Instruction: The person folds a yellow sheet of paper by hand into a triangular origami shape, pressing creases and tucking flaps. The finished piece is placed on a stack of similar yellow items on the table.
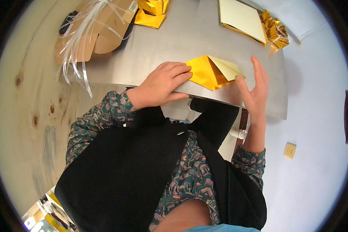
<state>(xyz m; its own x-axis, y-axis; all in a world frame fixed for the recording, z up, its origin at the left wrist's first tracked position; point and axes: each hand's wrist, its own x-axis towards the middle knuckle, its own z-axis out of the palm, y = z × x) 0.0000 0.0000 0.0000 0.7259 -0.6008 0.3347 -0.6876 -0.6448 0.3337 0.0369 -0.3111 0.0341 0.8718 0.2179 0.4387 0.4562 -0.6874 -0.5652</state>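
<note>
A partly folded sheet of gold foil paper (203,73) lies near the front edge of the metal table, its cream-coloured reverse showing on a raised flap at the right. My left hand (162,83) rests with its fingertips on the left end of the sheet; the thumb is apart from them, close to the table edge. At the other end, the thumb of my right hand (255,89) touches the tip of the cream flap. The right fingers point up and away from the paper, spread from the thumb. The underside of the fold is hidden.
Folded gold paper pieces (149,17) sit at the far side of the grey table (174,42). A stack of cream-backed sheets (243,21) and a bundle of pleated gold paper (276,33) lie far right. White plastic strips (79,42) drape over cardboard (108,38) at left.
</note>
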